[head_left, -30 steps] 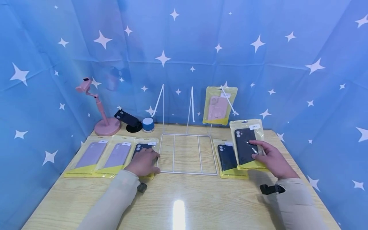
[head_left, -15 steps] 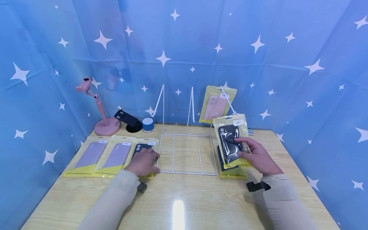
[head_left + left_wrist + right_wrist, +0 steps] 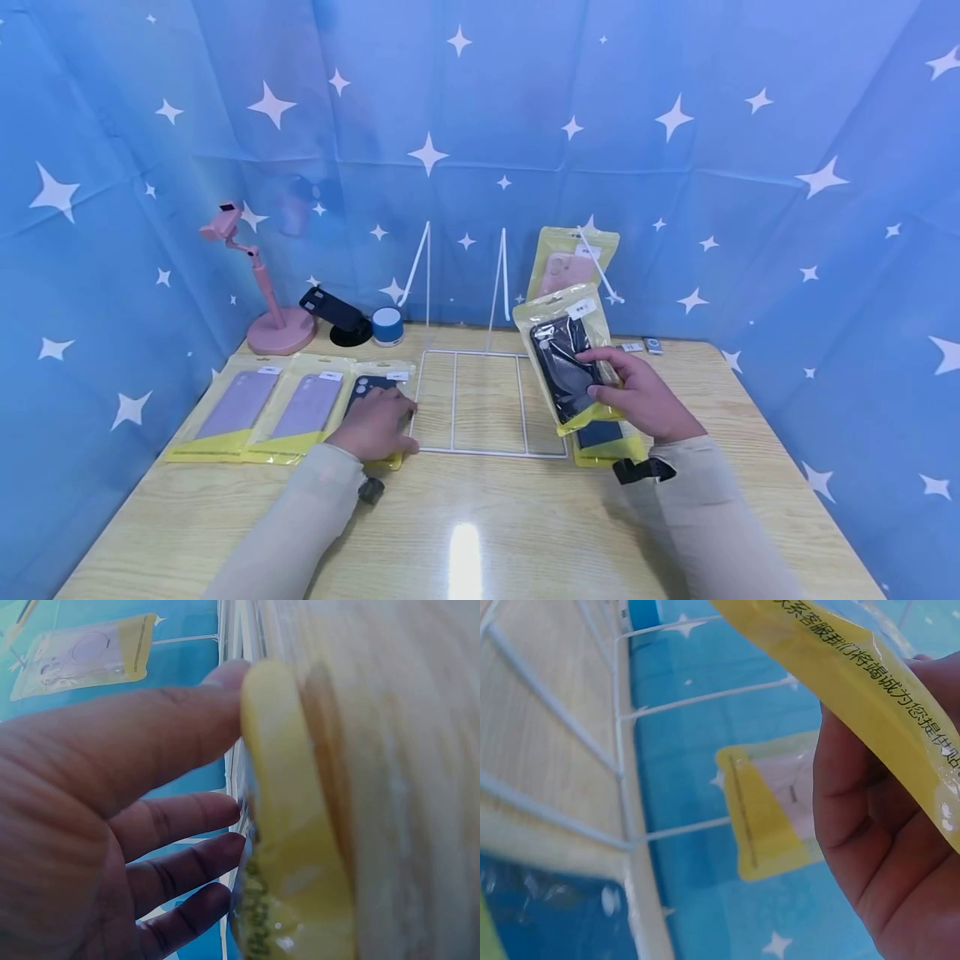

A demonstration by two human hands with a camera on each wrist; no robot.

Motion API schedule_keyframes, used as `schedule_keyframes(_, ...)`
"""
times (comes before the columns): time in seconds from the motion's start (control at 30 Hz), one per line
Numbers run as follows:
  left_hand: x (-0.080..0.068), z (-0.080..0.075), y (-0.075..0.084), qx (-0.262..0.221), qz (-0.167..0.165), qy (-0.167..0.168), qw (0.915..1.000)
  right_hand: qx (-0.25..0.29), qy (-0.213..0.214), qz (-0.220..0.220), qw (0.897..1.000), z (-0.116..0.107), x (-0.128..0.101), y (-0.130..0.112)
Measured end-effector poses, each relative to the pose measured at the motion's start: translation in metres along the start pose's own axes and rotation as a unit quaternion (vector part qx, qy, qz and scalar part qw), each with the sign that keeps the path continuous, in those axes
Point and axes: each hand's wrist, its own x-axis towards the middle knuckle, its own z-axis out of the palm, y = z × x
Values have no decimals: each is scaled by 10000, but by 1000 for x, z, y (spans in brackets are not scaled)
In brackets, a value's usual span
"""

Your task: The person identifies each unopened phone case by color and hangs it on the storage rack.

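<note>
My right hand [image 3: 617,385] grips a black phone case in a clear and yellow pack [image 3: 564,357], tilted in the air over the right side of the white wire rack [image 3: 486,402]. The right wrist view shows that pack's yellow edge [image 3: 855,667] across my palm [image 3: 885,825]. My left hand [image 3: 392,414] rests flat on a dark case pack [image 3: 372,385] lying left of the rack. Its fingers [image 3: 187,817] touch the pack's yellow edge [image 3: 285,825]. Another dark case pack [image 3: 606,442] lies on the table under my right hand.
A pink case pack [image 3: 573,260] hangs on the rack's upright wires. Two purple case packs [image 3: 236,404] [image 3: 307,404] lie at the left. A pink stand [image 3: 262,287], a black stand [image 3: 335,313] and a small blue speaker [image 3: 387,325] stand at the back left.
My right hand has lifted the black case pack and carried it left, from the right of the table to over the rack's right side. The left hand has stayed put.
</note>
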Motion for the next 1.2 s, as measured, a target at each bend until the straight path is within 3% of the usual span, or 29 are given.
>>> schedule_keyframes(0.2, 2, 3, -1, -14, -88, -16, 10000, 81, -205, -70, 9997, 4, 11, -13)
schedule_keyframes(0.4, 1, 1, 0, -33, -19, 28, 10000, 280, -153, -239, 9992, 11, 17, -17)
schedule_keyframes(0.83, -1, 2, -2, 17, 71, 68, 9999, 302, -380, -281, 9984, 10, 8, -25)
schedule_keyframes(1.2, 1, 3, -1, 18, 70, 58, 10000, 469, -964, -758, 9913, 8, -2, -40)
